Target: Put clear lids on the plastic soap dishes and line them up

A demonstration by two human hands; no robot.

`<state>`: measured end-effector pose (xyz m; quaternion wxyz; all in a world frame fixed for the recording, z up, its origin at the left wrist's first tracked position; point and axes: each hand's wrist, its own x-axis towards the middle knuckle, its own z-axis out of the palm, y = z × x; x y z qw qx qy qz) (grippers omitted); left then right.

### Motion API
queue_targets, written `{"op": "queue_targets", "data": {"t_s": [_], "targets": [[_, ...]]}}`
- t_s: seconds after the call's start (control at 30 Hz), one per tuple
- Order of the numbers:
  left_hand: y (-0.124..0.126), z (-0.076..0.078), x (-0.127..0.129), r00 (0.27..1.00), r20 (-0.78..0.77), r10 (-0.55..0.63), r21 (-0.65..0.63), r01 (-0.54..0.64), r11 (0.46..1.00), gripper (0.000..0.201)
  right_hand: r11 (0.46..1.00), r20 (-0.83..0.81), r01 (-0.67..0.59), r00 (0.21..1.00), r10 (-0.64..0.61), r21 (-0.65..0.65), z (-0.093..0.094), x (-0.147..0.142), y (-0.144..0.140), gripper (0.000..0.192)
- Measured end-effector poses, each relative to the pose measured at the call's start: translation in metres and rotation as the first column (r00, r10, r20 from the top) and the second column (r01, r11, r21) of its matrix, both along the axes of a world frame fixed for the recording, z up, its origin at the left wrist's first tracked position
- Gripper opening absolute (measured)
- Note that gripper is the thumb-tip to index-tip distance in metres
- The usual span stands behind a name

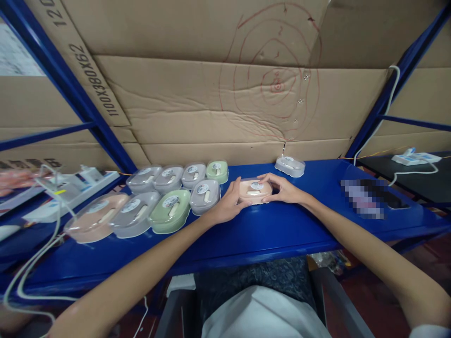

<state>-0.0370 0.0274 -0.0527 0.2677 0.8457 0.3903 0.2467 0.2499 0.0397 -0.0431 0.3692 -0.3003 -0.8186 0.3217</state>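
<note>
A peach lunch box [254, 191] with a clear cover and a round label rests on the blue table, held from both sides. My left hand [229, 203] is closed around its left end, thumb at the front. My right hand [283, 188] grips the right end, with fingers reaching over the top edge. To the left stand similar boxes in two rows, among them a green lunch box [171, 210], a grey lunch box [205, 196] close to my left hand, and another peach lunch box [98, 216]. A lone grey lunch box [290, 166] sits behind my right hand.
Cardboard [197, 94] with red rings drawn on it backs the blue table [260, 234]. A black phone-like object [387, 195] lies at right beside a blurred patch. Power strips [75, 192] and white cables are at left. Blue metal posts [77, 89] frame both sides.
</note>
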Motion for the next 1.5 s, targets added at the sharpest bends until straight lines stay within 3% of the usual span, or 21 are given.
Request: {"op": "queue_targets", "data": {"t_s": [0.27, 0.4, 0.53, 0.73, 0.8, 0.97, 1.23, 1.5], "targets": [[-0.002, -0.006, 0.003, 1.0, 0.0, 0.028, 0.097, -0.028, 0.995, 0.09, 0.979, 0.09, 0.081, 0.991, -0.099, 0.186, -0.001, -0.001, 0.001, 0.06], [-0.001, -0.012, 0.005, 0.998, -0.015, 0.06, 0.191, -0.056, 0.98, 0.082, 0.927, 0.134, 0.172, 0.965, -0.227, 0.332, -0.002, -0.008, -0.001, 0.06], [-0.006, -0.011, 0.008, 0.995, -0.065, 0.077, 0.222, -0.06, 0.973, 0.087, 0.875, 0.199, 0.298, 0.898, -0.393, 0.383, -0.003, -0.016, -0.006, 0.06], [-0.01, -0.007, 0.011, 0.993, -0.071, 0.096, 0.274, -0.073, 0.959, 0.089, 0.846, 0.307, 0.25, 0.853, -0.423, 0.47, -0.001, -0.02, -0.01, 0.06], [-0.011, -0.007, 0.011, 0.992, -0.076, 0.103, 0.296, -0.077, 0.952, 0.089, 0.83, 0.35, 0.27, 0.811, -0.469, 0.487, 0.001, -0.025, -0.008, 0.06], [-0.014, -0.006, 0.011, 0.993, -0.072, 0.093, 0.376, -0.059, 0.925, 0.087, 0.758, 0.477, 0.34, 0.616, -0.627, 0.557, 0.008, -0.053, 0.008, 0.062], [-0.021, 0.003, 0.013, 0.995, -0.029, 0.093, 0.44, -0.07, 0.895, 0.087, 0.741, 0.511, 0.295, 0.57, -0.643, 0.603, 0.017, -0.095, 0.045, 0.064], [-0.022, 0.006, 0.013, 0.995, -0.023, 0.099, 0.432, -0.079, 0.898, 0.084, 0.769, 0.514, 0.294, 0.603, -0.61, 0.568, 0.012, -0.098, 0.055, 0.065]]}}
